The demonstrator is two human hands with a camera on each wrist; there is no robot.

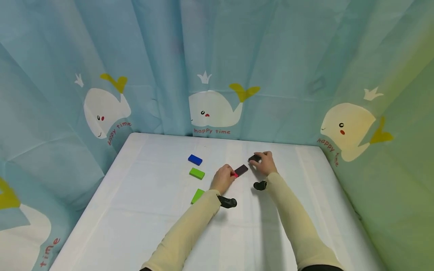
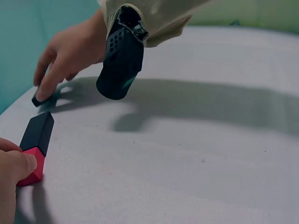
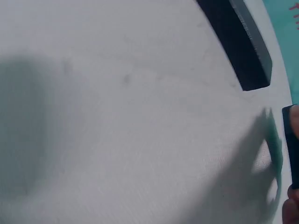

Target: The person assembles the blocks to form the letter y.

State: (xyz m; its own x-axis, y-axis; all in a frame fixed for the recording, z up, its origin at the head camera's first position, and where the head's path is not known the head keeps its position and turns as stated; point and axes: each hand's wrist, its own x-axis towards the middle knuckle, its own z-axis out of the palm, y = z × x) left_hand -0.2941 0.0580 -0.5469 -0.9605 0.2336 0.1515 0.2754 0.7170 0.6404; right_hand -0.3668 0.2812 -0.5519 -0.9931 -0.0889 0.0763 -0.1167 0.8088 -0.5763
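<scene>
Your left hand [image 1: 222,178] pinches the red block [image 2: 32,165], which touches the dark block [image 2: 38,132] mid-tabletop. Your right hand [image 1: 265,162], fingers straight, presses a black block [image 1: 254,158] toward the far edge.

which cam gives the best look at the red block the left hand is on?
Left wrist. There the red block lies flat on the table, end to end with a black block, the left hand's fingers touching it. Head view shows only a red sliver past the hand. The right wrist view misses it.
</scene>
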